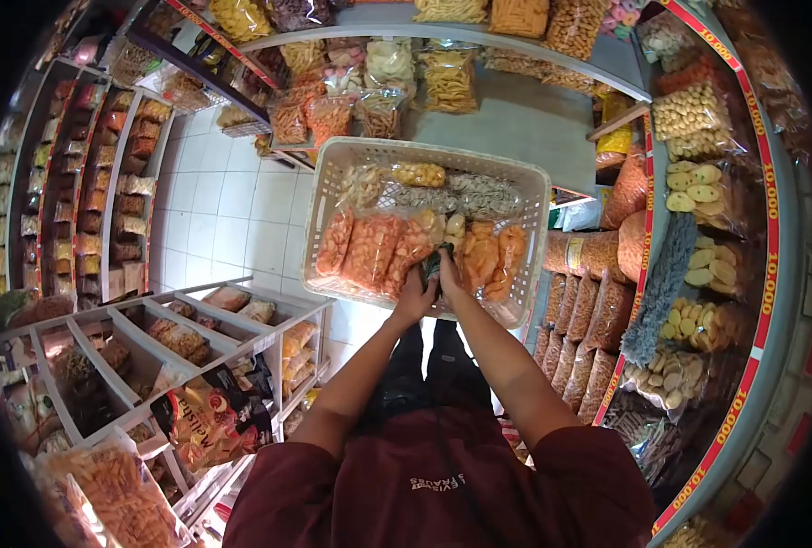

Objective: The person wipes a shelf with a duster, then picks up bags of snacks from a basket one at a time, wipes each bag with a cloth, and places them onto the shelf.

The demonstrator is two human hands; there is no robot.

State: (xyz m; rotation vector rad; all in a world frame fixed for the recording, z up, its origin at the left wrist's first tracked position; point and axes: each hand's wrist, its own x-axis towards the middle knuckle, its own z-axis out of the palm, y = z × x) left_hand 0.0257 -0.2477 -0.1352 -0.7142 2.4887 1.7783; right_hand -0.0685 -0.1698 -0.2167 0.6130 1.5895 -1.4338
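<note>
In front of me is a white plastic basket [307,247] with perforated walls, holding several clear packs of snacks. Orange-pink snack packs [369,251] fill its near left part, and an orange pack [481,254] lies at the near right. Toward the far side sit grey packs [484,194] and a yellow pack [418,174]. My left hand [418,294] and my right hand [451,278] come together over the basket's near edge. Both are closed around a small dark green object [433,263], mostly hidden by the fingers; its kind does not show.
Shelves with bagged snacks and a red price strip [771,210] curve along the right. A grey duster [657,292] hangs there. Beyond the basket is a grey shelf surface [525,132]. A divided rack [105,347] stands at left, by the white tiled floor [232,196].
</note>
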